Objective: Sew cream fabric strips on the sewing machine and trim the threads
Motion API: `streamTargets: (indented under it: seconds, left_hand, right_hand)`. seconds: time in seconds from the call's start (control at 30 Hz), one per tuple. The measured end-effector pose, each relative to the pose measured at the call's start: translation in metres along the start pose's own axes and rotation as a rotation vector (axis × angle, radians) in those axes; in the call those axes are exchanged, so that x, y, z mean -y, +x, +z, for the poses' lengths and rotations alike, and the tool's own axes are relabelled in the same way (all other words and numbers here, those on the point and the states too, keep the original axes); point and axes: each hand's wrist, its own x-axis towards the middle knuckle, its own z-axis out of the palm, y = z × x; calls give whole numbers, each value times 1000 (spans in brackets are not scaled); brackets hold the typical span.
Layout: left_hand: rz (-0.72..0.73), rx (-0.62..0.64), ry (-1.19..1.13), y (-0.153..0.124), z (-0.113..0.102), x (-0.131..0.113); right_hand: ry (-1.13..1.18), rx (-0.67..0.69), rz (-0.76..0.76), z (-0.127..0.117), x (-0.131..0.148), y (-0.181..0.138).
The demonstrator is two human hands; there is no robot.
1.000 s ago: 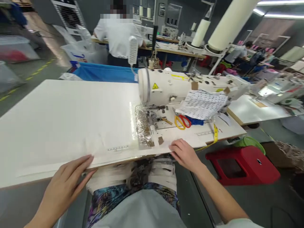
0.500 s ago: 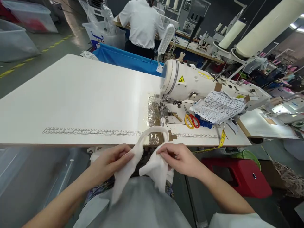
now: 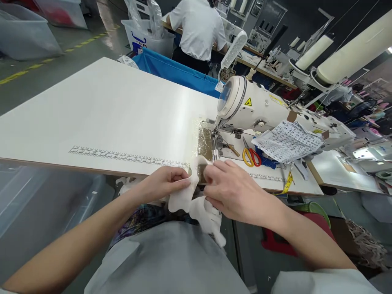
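Note:
A soft white fabric piece [image 3: 180,199] with a curved band along its top hangs over the table's front edge, in front of my body. My left hand [image 3: 163,183] pinches it at its left side, thumb and fingers closed on the cloth. On the right, my right hand [image 3: 231,190] is curled with its back towards me and grips the same cloth; its fingertips are partly hidden. Just beyond the hands stands a white sewing machine [image 3: 260,102], its needle area above a brown taped patch [image 3: 205,143]. Neither hand touches the machine.
Scissors [image 3: 251,156] with yellow and red handles lie beside the machine. Written paper sheets [image 3: 289,141] rest against its body, with a yellow tape measure [image 3: 287,183] below. A printed ruler [image 3: 122,154] runs along the white table [image 3: 137,110]. A person [image 3: 197,30] sits beyond a blue cloth bin [image 3: 177,71].
My hands have come closer together and moved up to the table's edge. The right hand has turned over the cloth, and the band's loop has folded smaller. The view has shifted slightly.

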Motion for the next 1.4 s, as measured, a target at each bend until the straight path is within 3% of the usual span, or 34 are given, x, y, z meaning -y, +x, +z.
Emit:
streamTargets:
  seconds: [0.1, 0.2, 0.43, 0.83, 0.97, 1.07, 1.4]
  left_hand:
    - [22, 22, -3, 3, -2, -8]
    - [-5, 50, -40, 4, -2, -13]
    - [25, 71, -50, 6, -4, -15]
    - [61, 143, 99, 9, -8, -18]
    - [107, 272, 108, 12, -17, -18]
    - [110, 338, 72, 14, -21, -20]
    - [62, 204, -8, 18, -6, -19]
  right_hand:
    - [127, 79, -33, 0, -5, 14]
    - [242, 201, 65, 8, -12, 25]
    - [310, 247, 251, 12, -17, 33]
    - [455, 152, 320, 25, -25, 23]
    - [700, 59, 177, 31, -36, 17]
    - [876, 89, 155, 36, -43, 14]
    - [837, 81, 279, 31, -43, 13]
